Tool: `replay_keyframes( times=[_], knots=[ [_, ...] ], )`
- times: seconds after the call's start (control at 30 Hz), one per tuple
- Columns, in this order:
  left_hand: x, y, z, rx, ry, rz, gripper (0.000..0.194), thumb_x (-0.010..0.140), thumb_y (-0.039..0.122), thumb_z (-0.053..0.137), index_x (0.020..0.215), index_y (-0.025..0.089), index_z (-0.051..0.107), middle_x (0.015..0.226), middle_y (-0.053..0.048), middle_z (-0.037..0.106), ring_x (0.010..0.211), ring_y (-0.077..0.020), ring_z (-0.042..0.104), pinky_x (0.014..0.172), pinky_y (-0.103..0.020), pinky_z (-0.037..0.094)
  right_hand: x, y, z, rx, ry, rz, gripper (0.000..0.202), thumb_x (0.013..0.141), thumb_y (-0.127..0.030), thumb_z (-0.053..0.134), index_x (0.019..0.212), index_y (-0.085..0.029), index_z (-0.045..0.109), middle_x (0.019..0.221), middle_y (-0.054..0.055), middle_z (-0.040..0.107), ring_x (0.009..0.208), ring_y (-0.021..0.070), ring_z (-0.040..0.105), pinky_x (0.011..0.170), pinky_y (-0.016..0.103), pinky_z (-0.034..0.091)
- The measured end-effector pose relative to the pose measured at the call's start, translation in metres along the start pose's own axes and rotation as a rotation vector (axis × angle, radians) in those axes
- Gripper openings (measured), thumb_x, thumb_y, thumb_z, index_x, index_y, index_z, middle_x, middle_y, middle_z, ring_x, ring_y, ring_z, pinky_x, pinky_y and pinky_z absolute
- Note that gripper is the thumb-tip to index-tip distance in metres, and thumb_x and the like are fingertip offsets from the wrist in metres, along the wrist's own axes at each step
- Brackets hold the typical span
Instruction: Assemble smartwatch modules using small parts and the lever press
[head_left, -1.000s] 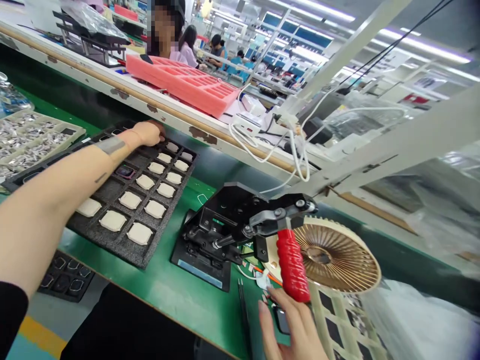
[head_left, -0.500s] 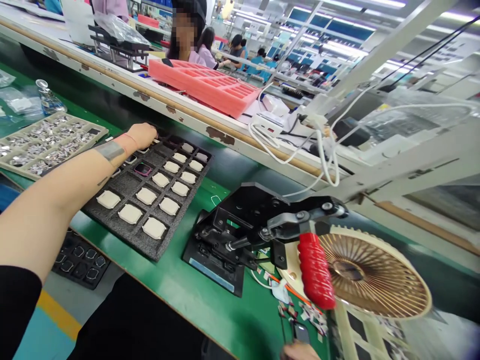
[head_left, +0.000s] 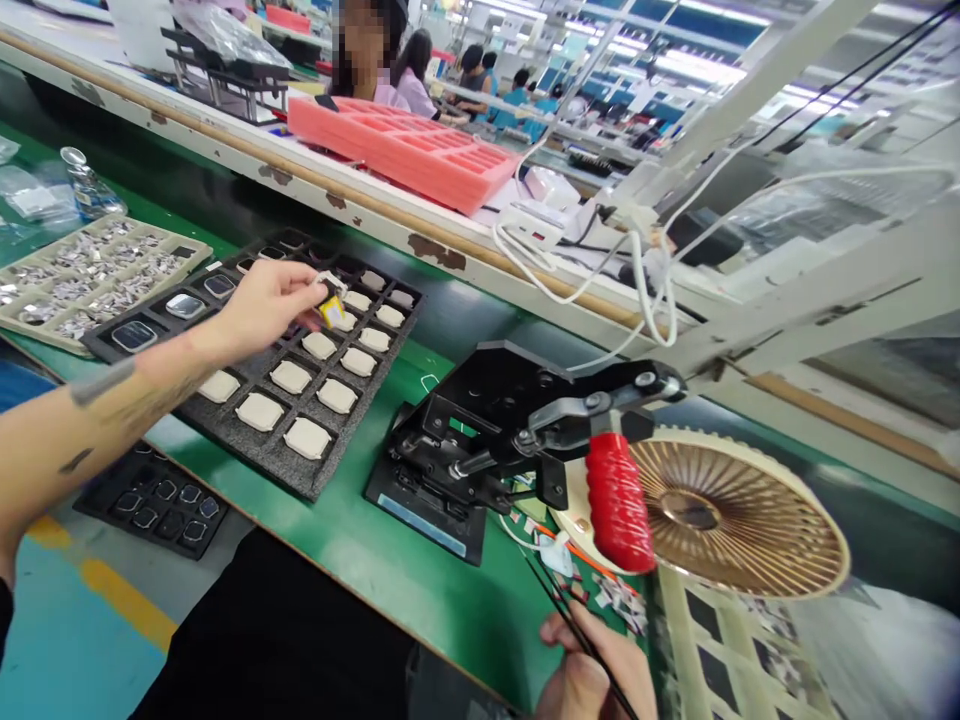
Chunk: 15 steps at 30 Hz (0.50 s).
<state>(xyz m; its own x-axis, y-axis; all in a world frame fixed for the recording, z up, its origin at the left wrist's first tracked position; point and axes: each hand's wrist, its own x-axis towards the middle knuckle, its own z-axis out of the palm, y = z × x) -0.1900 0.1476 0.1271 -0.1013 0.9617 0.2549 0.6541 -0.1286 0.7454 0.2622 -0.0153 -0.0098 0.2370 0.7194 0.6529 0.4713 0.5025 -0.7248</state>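
My left hand (head_left: 281, 300) pinches a small part (head_left: 331, 305) with a yellow patch and a pale edge, held over the dark foam tray (head_left: 322, 480). That tray carries rows of cream pads (head_left: 307, 438) on its right side and dark-faced watch-like pieces (head_left: 135, 336) on its left. Low on the right, my right hand (head_left: 596, 665) is closed around dark thin tweezers (head_left: 577, 630), their tips pointing up and left. Between the hands stands a black clamp press (head_left: 480, 440) with a red handle (head_left: 616, 500).
At the left lies a beige tray (head_left: 201, 250) of small silvery parts. A round fan (head_left: 742, 515) stands right of the press, near scattered scraps (head_left: 619, 598). Beyond the raised ledge is a pink foam tray (head_left: 390, 150); people sit behind it. Another dark tray (head_left: 154, 505) lies lower left.
My left hand has come up from the tray's far side toward me and right, with the yellow-patched part now showing. My right hand has risen further into view with the tweezers.
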Motion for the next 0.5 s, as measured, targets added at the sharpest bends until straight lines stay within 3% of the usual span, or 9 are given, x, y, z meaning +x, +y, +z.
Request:
replay_keyframes(
  times=[0.1,0.17,0.23,0.33,0.4,0.5],
  knots=[
    [-0.092,0.042,0.047,-0.832,-0.210,-0.148,0.038,0.106,0.045,0.076,0.130,0.016,0.080,0.103,-0.015,0.089,0.084,-0.0298,0.088,0.067,-0.033,0.067,-0.005,-0.010,0.007,0.014,0.013,-0.056,0.022,0.111,-0.033,0.069,0.125,-0.021,0.083,0.092,0.005,0.071,0.080,0.0191,0.070,0.073,0.037,0.056],
    [-0.143,0.061,0.083,-1.187,-0.441,-0.326,0.039,0.107,0.041,0.077,0.140,0.020,0.076,0.099,-0.013,0.089,0.076,-0.0287,0.088,0.061,-0.030,0.066,-0.011,-0.019,0.016,-0.006,0.053,-0.159,0.021,0.110,-0.033,0.071,0.125,-0.024,0.083,0.092,0.004,0.069,0.079,0.0194,0.070,0.070,0.038,0.057],
    [-0.178,0.070,0.119,-1.394,-0.532,-0.516,0.037,0.107,0.038,0.078,0.138,0.019,0.077,0.100,-0.014,0.090,0.076,-0.0271,0.088,0.062,-0.027,0.065,-0.016,-0.026,0.026,-0.065,0.077,-0.227,0.020,0.110,-0.033,0.071,0.125,-0.025,0.082,0.095,0.004,0.068,0.080,0.0196,0.072,0.069,0.038,0.059],
    [-0.197,0.067,0.162,-1.505,-0.533,-0.652,0.042,0.104,0.039,0.078,0.139,0.016,0.078,0.116,-0.021,0.089,0.092,-0.0312,0.090,0.075,-0.032,0.070,-0.021,-0.031,0.038,-0.065,0.133,-0.095,0.022,0.112,-0.032,0.066,0.127,-0.026,0.081,0.106,0.006,0.069,0.082,0.0189,0.074,0.070,0.038,0.061],
    [-0.196,0.063,0.177,-1.451,-0.535,-0.614,0.047,0.102,0.039,0.083,0.144,0.018,0.076,0.122,-0.021,0.088,0.099,-0.0335,0.090,0.081,-0.036,0.071,-0.023,-0.032,0.045,0.015,0.189,0.034,0.025,0.114,-0.034,0.061,0.128,-0.025,0.080,0.109,0.008,0.070,0.081,0.0183,0.074,0.069,0.037,0.061],
    [-0.189,0.058,0.182,-1.257,-0.550,-0.465,0.044,0.100,0.039,0.088,0.139,0.021,0.077,0.118,-0.016,0.089,0.094,-0.0305,0.090,0.078,-0.035,0.071,-0.025,-0.031,0.055,0.156,0.246,0.109,0.026,0.115,-0.033,0.061,0.128,-0.024,0.080,0.111,0.008,0.071,0.080,0.0172,0.073,0.069,0.036,0.062]
  ],
)
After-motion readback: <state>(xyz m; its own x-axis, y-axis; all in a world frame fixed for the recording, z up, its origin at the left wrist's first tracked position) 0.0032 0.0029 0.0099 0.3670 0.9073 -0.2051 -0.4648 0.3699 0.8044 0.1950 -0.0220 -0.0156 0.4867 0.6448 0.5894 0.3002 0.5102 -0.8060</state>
